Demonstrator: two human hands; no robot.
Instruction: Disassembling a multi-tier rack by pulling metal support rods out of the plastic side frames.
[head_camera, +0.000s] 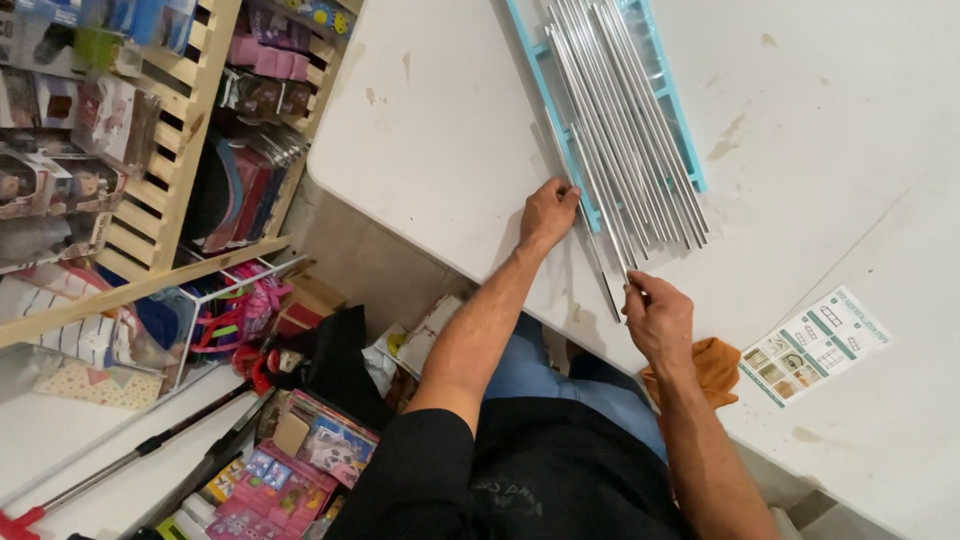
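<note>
Metal rods lie on a frame on the table; instruction sheet right; shelves left.

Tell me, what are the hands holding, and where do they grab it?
The right hand pinches the near end of one thin metal rod. The left hand rests its fingers on the near ends of the rods by the blue frame; a grip cannot be told.

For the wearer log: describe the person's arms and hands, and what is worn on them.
Both forearms are bare. The left hand and right hand wear no gloves; no rings or watch are visible. A short black sleeve covers the left upper arm. The right upper arm runs out of frame.
</note>
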